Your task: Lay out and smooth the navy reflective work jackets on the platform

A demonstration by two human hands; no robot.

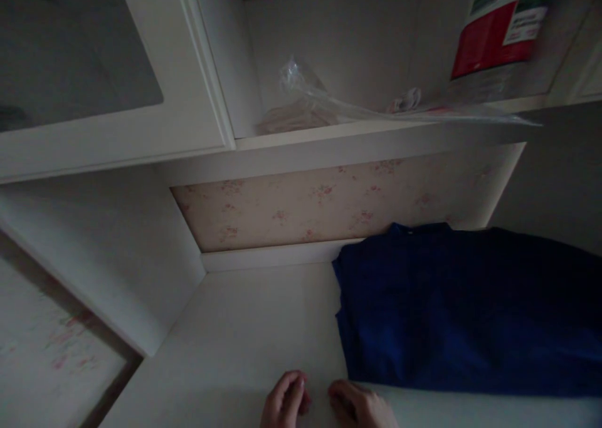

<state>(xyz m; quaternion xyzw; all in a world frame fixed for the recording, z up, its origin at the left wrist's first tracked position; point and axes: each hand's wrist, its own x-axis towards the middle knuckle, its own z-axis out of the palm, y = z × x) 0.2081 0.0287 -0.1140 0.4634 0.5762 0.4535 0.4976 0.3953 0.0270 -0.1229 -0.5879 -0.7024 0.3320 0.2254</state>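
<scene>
At the bottom of the head view, my left hand [285, 400] is low over the white surface [263, 328], fingers curled in and thumb against them. Nothing shows in it. A short gap to its right is my right hand [361, 405], also with bent, closed fingers and no object visible in them. Its knuckles are close to the near left corner of a folded dark blue cloth garment [451, 315], which lies flat on the surface. Both wrists are cut off by the frame's lower edge.
Above is an open white cupboard shelf [291, 141] with a clear plastic bag [329, 102] hanging over its edge and a red-and-white package [493, 36]. A cupboard door [197, 121] stands at upper left. Flowered wallpaper [301, 205] lines the back.
</scene>
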